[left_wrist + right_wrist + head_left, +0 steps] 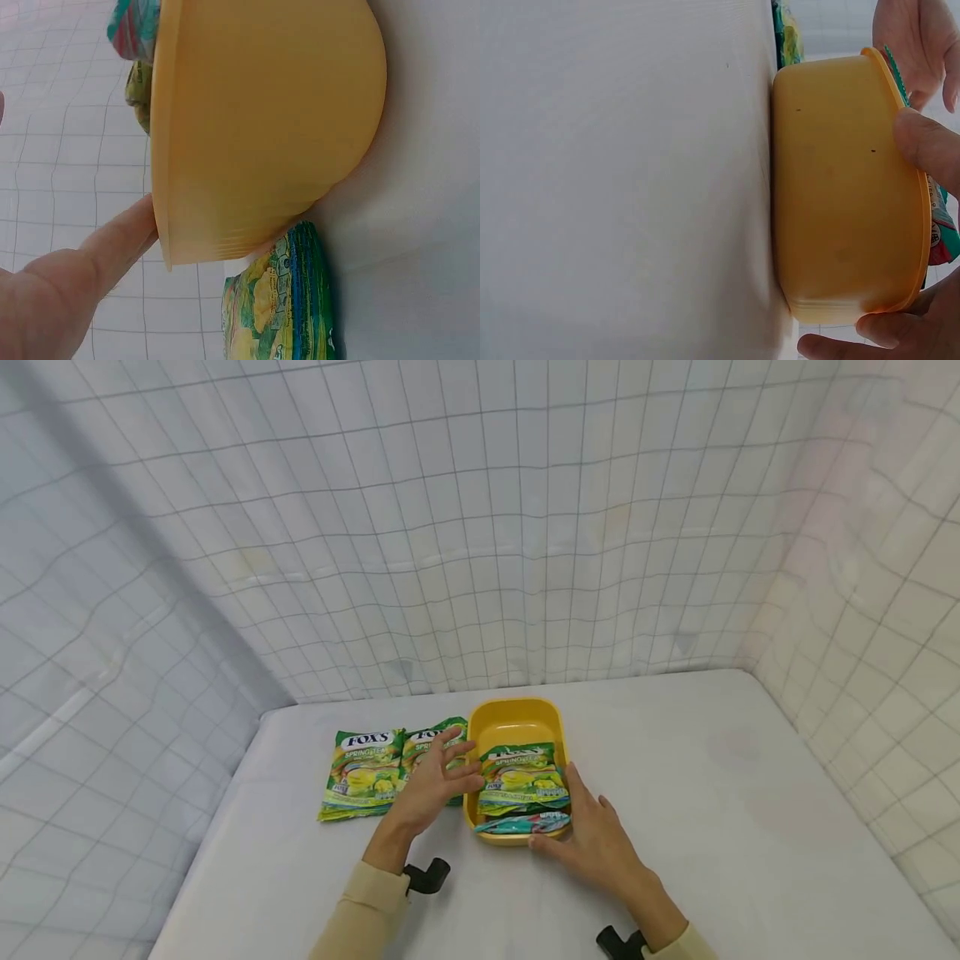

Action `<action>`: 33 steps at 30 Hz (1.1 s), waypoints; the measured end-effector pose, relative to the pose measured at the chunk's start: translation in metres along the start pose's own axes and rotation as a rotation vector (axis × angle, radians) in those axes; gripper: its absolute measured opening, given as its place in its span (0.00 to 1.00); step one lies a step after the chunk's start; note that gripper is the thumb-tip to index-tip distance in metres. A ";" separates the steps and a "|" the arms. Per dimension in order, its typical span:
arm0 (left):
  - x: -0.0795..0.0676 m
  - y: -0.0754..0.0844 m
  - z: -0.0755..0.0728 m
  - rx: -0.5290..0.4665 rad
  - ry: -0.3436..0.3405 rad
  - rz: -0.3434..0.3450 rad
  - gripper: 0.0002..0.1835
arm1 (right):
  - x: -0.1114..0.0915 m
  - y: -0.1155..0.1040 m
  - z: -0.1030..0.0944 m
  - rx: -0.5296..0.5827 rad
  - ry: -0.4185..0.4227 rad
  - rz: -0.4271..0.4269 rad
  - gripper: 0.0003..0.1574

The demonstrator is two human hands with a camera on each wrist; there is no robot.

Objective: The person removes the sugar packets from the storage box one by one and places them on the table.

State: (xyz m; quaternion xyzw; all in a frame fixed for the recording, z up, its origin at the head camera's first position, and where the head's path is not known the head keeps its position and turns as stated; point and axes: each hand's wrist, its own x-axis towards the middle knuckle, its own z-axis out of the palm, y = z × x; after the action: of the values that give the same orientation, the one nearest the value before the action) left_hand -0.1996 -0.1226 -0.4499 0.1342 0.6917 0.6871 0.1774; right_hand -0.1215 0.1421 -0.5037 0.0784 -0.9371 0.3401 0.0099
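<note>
A yellow plastic tub sits on the white table. A green Fox's Spring Tea candy bag lies on top inside it, with a teal packet along the front. My right hand holds the tub's near right corner, thumb at the front rim and fingers along the right side. Over the left rim hovers my left hand, its fingers spread and loosely bent, with nothing in its grasp. In the left wrist view, one of its fingers overlaps the rim.
Left of the tub, two more green Fox's candy bags lie side by side: the outer bag in full view, the inner bag partly behind my left hand. White cloth walls with a grid pattern enclose the back and sides of the table.
</note>
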 end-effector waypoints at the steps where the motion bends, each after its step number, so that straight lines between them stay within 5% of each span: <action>1: 0.000 0.001 0.001 0.002 -0.007 -0.004 0.50 | 0.000 0.000 -0.001 -0.003 0.005 -0.004 0.79; 14: -0.004 -0.002 0.017 0.007 -0.095 -0.043 0.54 | -0.001 0.000 -0.001 -0.015 0.007 -0.020 0.79; 33: 0.004 -0.005 0.036 0.078 -0.010 -0.090 0.52 | -0.002 0.001 0.002 -0.009 0.016 -0.017 0.79</action>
State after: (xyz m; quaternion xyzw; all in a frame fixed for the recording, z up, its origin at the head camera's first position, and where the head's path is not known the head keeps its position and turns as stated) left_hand -0.1876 -0.0885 -0.4544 0.1132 0.7223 0.6504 0.2061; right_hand -0.1195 0.1416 -0.5059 0.0838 -0.9378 0.3363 0.0205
